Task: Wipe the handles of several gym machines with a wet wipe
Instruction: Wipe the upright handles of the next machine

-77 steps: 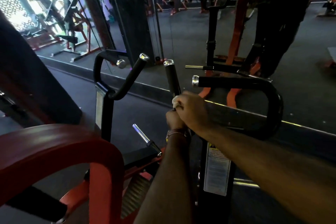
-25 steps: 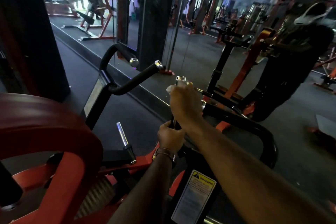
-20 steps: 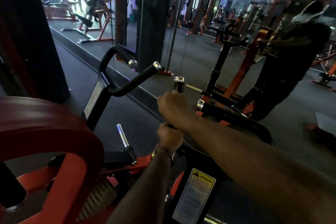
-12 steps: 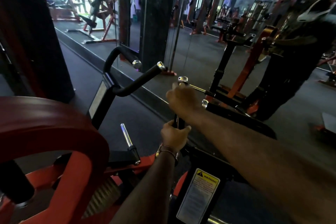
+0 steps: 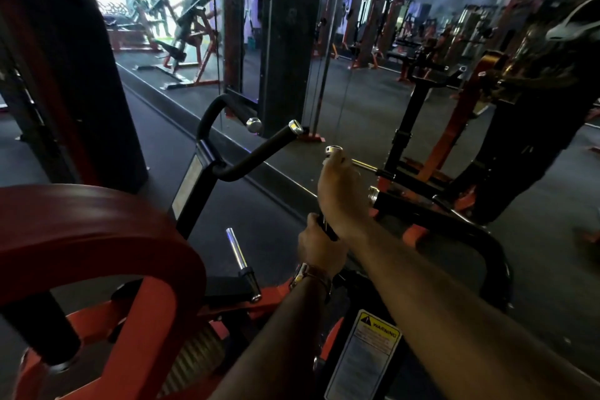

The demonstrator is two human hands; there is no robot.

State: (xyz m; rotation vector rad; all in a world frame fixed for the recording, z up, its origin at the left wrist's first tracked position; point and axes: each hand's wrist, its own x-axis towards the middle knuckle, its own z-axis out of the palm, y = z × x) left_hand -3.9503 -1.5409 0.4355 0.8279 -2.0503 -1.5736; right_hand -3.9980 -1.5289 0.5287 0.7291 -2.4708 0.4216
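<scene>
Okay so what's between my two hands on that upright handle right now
In the head view, only a short bare stretch of the black handle shows between the left hand, gripping low, and the right hand, wrapped near the chrome cap.

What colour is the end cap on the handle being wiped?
Shiny silver chrome end cap, seen in the head view, above the right hand.

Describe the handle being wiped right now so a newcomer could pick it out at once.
Start at the orange-framed machine facing the wall mirror. Among its black handles, find the upright handle in the middle. It alone has both hands on it: the right hand just under its chrome cap, the left hand lower down, while the angled handle stands untouched.
</scene>
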